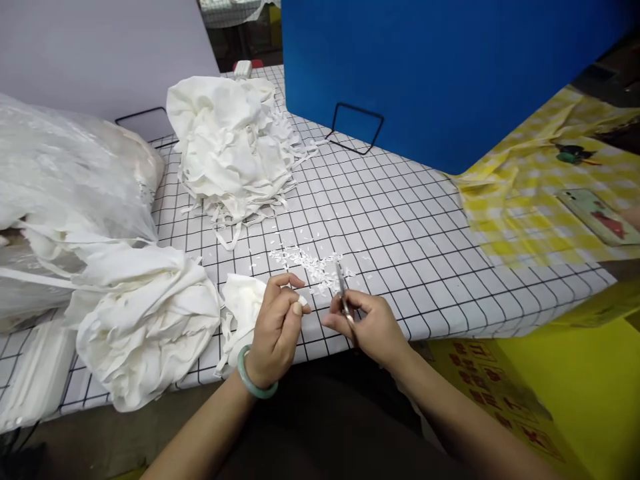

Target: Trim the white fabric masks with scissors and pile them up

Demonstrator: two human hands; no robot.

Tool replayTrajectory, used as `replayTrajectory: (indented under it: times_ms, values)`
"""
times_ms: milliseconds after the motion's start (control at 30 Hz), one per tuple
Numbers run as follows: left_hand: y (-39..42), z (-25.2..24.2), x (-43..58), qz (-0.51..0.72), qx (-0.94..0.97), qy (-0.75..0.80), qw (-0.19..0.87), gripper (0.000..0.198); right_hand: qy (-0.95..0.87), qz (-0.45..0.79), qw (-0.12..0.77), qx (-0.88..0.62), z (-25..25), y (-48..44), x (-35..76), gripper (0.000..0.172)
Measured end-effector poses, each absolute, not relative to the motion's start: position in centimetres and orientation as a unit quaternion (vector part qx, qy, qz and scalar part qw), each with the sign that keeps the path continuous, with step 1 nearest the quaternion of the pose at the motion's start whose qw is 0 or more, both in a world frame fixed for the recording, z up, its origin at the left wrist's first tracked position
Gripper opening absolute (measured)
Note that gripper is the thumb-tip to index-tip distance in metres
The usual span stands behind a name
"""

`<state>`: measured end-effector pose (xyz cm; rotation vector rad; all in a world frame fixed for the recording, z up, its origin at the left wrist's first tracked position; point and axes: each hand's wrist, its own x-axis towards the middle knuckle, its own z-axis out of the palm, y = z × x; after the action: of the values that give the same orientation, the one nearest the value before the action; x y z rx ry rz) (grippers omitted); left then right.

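My left hand (279, 323), with a green bangle at its wrist, is closed in a pinch on the edge of a white cloth piece (243, 300). The rest of that cloth, with thin straps, lies on the table behind the hand. My right hand (373, 327) is closed around small metal scissors (343, 290), their narrow blades pointing away from me. The fingers hide most of the handles. Just beyond both hands, many tiny white cut bits (315, 265) are scattered over the checked tablecloth (395, 233).
A tall pile of white strapped cloth pieces (230, 147) stands at the back; another heap (150, 320) lies left, beside a clear plastic bag (75, 173). A blue panel (425, 73) with a black wire stand rises behind. A phone (600, 217) lies on yellow checked cloth at right.
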<state>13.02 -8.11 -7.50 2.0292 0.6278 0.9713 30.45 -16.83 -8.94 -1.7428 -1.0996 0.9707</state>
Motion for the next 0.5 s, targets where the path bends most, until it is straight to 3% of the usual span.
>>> replayTrajectory:
  times_ms: [100,200,233,267,333,400,500]
  values:
    - [-7.8,-7.0,9.4,0.385,0.813,0.297,0.32,0.02,-0.448,0.429,0.469,-0.628,-8.8,-16.6,29.7,0.052]
    - [-8.4,-8.0,5.1,0.375,0.832,0.373,0.166,0.005,-0.462,0.485,0.43,-0.605,-9.4,-15.7,26.9,0.074]
    - [-9.0,-8.6,3.9,0.353,0.839,0.391,0.135,0.016,-0.467,0.505,0.413,-0.597,-9.6,-15.4,25.6,0.077]
    - [-9.8,-9.3,2.9,0.326,0.848,0.402,0.118,0.028,-0.475,0.52,0.4,-0.586,-9.9,-15.1,24.2,0.072]
    - [-11.4,-10.4,1.7,0.288,0.863,0.4,0.11,0.046,-0.497,0.538,0.392,-0.557,-10.2,-14.8,21.6,0.042]
    - [-12.1,-10.8,1.6,0.296,0.863,0.394,0.109,0.05,-0.52,0.539,0.4,-0.528,-10.0,-14.4,19.8,0.018]
    - [-9.3,-8.9,3.0,0.337,0.839,0.392,0.17,0.047,-0.548,0.518,0.442,-0.486,-8.4,-11.7,19.3,0.017]
